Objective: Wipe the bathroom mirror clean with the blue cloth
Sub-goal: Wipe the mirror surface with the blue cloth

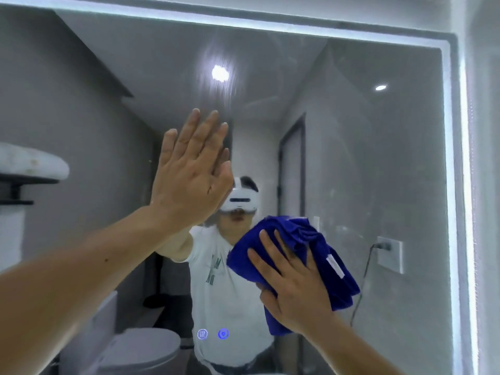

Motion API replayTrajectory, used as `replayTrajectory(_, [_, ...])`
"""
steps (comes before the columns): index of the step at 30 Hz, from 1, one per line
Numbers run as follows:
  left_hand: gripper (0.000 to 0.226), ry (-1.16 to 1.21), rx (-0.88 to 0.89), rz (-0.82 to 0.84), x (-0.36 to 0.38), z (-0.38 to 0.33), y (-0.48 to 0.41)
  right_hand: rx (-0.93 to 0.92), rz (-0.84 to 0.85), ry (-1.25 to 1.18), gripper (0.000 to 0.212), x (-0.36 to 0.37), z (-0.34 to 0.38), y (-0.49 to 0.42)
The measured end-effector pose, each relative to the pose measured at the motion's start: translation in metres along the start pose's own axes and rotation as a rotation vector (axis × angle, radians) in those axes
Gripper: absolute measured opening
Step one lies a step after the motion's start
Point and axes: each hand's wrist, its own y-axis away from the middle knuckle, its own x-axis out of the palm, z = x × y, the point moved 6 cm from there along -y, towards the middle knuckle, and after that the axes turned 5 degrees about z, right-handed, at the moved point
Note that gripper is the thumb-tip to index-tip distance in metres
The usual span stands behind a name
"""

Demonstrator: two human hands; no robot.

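Blue cloth (305, 239) is pressed to the mirror (365, 158) by the flat right hand (295, 290); the left hand (186, 180) is laid flat on it, fingers straight. Streaks (216, 58) are seen above; wiping is judged unfinished.

Your left forearm (81, 266) and right forearm (365, 347) are bare right to the near edge of view. In the mirror (378, 158) you wear a white headset (241, 200) with a strap over the top, and a white short-sleeved T-shirt (230, 307) with a dark green print (213, 269) on the chest.
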Motion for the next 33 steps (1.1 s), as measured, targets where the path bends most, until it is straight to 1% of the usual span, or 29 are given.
replayTrajectory(4, [0.063, 0.015, -0.033, 0.014, 0.003, -0.009, 0.008, -0.050, 0.108, 0.076, 0.076, 0.028, 0.003, 0.071])
replayTrajectory(7, [0.062, 0.000, -0.028, 0.017, 0.004, -0.015, 0.015, -0.084, 0.155, 0.101, 0.079, 0.035, -0.002, 0.097])
replayTrajectory(9, [0.062, -0.004, -0.027, 0.033, 0.006, -0.019, 0.016, -0.153, 0.160, 0.098, 0.080, 0.028, -0.008, 0.092])
replayTrajectory(11, [0.063, -0.003, -0.044, 0.057, 0.008, -0.024, 0.015, -0.223, 0.133, 0.096, 0.074, 0.013, -0.020, 0.070])
replayTrajectory(12, [0.064, -0.002, -0.056, 0.067, 0.010, -0.027, 0.015, -0.219, 0.110, 0.093, 0.070, 0.003, -0.030, 0.051])
replayTrajectory(13, [0.065, 0.001, -0.064, 0.077, 0.012, -0.031, 0.014, -0.174, 0.079, 0.089, 0.066, -0.008, -0.044, 0.030])
replayTrajectory(15, [0.065, 0.011, -0.074, 0.097, 0.016, -0.039, 0.014, -0.013, 0.014, 0.076, 0.060, -0.031, -0.075, -0.017])
replayTrajectory(17, [0.064, 0.021, -0.076, 0.109, 0.020, -0.047, 0.013, 0.134, -0.008, 0.031, 0.061, -0.045, -0.100, -0.054])
replayTrajectory(19, [0.063, 0.022, -0.064, 0.104, 0.022, -0.054, 0.013, 0.208, -0.027, -0.006, 0.066, -0.048, -0.110, -0.070])
replayTrajectory(21, [0.062, 0.020, -0.061, 0.095, 0.024, -0.058, 0.014, 0.247, -0.077, -0.024, 0.068, -0.045, -0.104, -0.067])
replayTrajectory(24, [0.061, 0.004, -0.075, 0.108, 0.032, -0.063, 0.022, 0.241, -0.131, -0.054, 0.061, -0.027, -0.083, -0.034])
replayTrajectory(26, [0.062, -0.015, -0.068, 0.137, 0.039, -0.067, 0.029, 0.220, -0.125, -0.058, 0.065, -0.009, -0.066, -0.002])
replayTrajectory(29, [0.063, -0.035, -0.052, 0.170, 0.046, -0.075, 0.038, 0.178, -0.091, -0.053, 0.073, 0.020, -0.032, 0.056])
replayTrajectory(33, [0.064, -0.046, -0.046, 0.180, 0.048, -0.089, 0.049, 0.020, 0.010, -0.015, 0.069, 0.057, 0.015, 0.134])
